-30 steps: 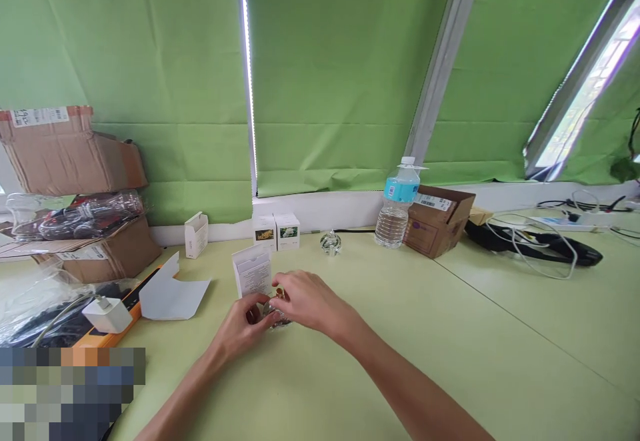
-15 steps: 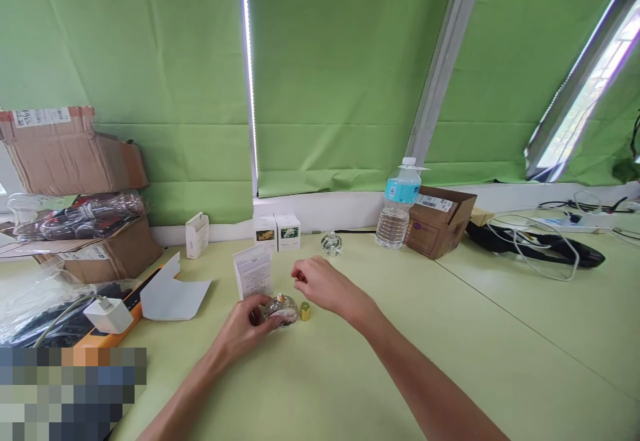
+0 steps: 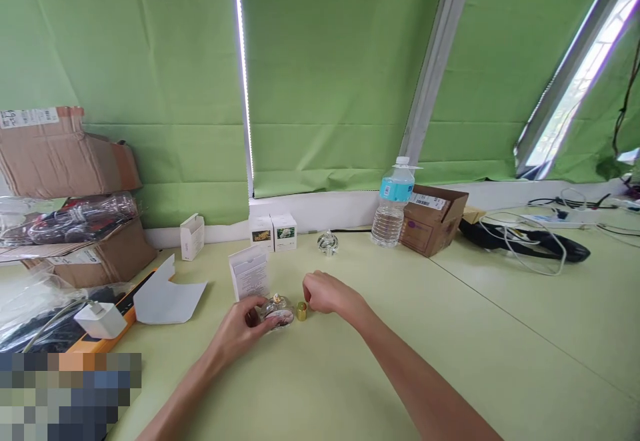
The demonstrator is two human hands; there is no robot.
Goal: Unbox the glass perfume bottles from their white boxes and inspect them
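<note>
My left hand wraps round a small clear glass perfume bottle standing upright on the table, its thin pale nozzle bare on top. Just right of the bottle, a short gold collar stands upright on the table. My right hand is at the collar's right side, fingers curled together. Its fingertips are partly hidden, and I cannot tell whether they touch the collar or hold something small. A faceted clear glass stopper rests farther back. Behind the bottle stands an opened white carton.
Two small white boxes and another white carton stand by the wall. A water bottle and a brown box are at back right. White paper, a charger and stacked cardboard boxes lie left.
My right hand has come down toward the gold collar's right side. My left hand keeps its hold on the perfume bottle. The whole view has shifted slightly.
</note>
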